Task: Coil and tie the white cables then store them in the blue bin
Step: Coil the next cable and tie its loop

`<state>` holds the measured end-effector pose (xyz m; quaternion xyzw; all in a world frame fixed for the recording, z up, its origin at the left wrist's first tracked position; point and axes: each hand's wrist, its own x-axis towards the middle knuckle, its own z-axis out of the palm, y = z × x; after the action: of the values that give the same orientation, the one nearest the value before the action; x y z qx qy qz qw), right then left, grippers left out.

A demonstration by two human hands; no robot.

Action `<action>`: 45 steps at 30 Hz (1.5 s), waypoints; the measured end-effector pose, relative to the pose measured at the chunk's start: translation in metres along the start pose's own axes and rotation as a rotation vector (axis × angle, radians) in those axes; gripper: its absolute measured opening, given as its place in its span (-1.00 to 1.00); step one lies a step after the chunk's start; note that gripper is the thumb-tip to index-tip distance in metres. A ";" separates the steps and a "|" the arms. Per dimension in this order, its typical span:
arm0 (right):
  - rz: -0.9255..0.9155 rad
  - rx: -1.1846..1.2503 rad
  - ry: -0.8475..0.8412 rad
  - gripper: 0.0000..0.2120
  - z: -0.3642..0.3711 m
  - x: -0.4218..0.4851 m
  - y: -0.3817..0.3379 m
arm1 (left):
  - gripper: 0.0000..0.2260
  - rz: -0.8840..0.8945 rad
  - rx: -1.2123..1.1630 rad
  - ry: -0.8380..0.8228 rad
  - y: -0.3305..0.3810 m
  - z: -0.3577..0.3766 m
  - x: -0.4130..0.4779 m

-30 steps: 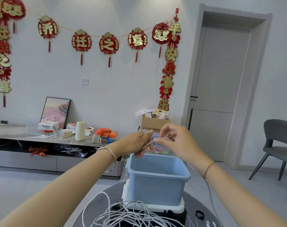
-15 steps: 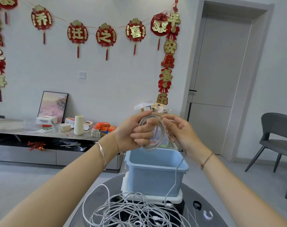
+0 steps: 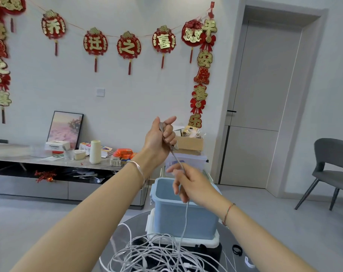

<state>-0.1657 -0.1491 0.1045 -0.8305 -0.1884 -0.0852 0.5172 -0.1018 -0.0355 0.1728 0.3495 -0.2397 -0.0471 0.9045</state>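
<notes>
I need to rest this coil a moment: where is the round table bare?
Bare dark glass table shows left of the blue plastic bin and right of it, before the small black ring. The tangle of white cables crowds the front.

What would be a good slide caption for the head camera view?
Left hand grips a gathered white cable while the right hand pinches its tail above the blue bin.

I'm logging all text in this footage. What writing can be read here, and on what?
"乔迁之喜": red garland medallions.
"平安喜乐": red vertical hanging beside the door.
"之", "喜": red hanging at the left edge; the rest is blurred.
White box on the sideboard: print too blurred to read.
</notes>
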 end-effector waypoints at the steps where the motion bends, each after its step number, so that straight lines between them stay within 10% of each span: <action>1: 0.021 -0.037 -0.026 -0.79 0.000 -0.001 0.001 | -0.53 0.033 0.126 0.041 -0.002 -0.005 0.002; 11: -0.112 -0.357 0.061 -0.87 -0.017 -0.013 -0.013 | -0.50 0.265 1.206 0.031 -0.016 -0.041 -0.009; 16: -0.258 -0.271 0.272 -0.88 -0.047 -0.002 -0.020 | -0.43 -0.036 1.329 -0.256 -0.008 -0.035 -0.025; 22: -0.357 -0.016 0.316 -0.86 -0.059 0.012 -0.028 | -0.42 -0.559 0.770 -0.546 0.002 -0.021 -0.034; 27: -0.315 0.310 0.316 -0.86 -0.053 0.021 -0.025 | -0.50 -0.678 0.267 -0.748 0.016 -0.010 -0.037; 31: -0.225 0.311 0.281 -0.48 -0.034 0.026 -0.015 | -0.60 -0.639 -0.106 -0.783 0.014 -0.010 -0.036; 45: 0.083 -0.142 -0.007 -0.78 -0.007 0.001 0.016 | -0.57 0.082 0.014 0.094 0.013 -0.007 -0.018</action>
<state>-0.1583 -0.1610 0.0947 -0.8725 -0.1490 -0.0737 0.4595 -0.1155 -0.0170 0.1697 0.3475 -0.2115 0.0079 0.9135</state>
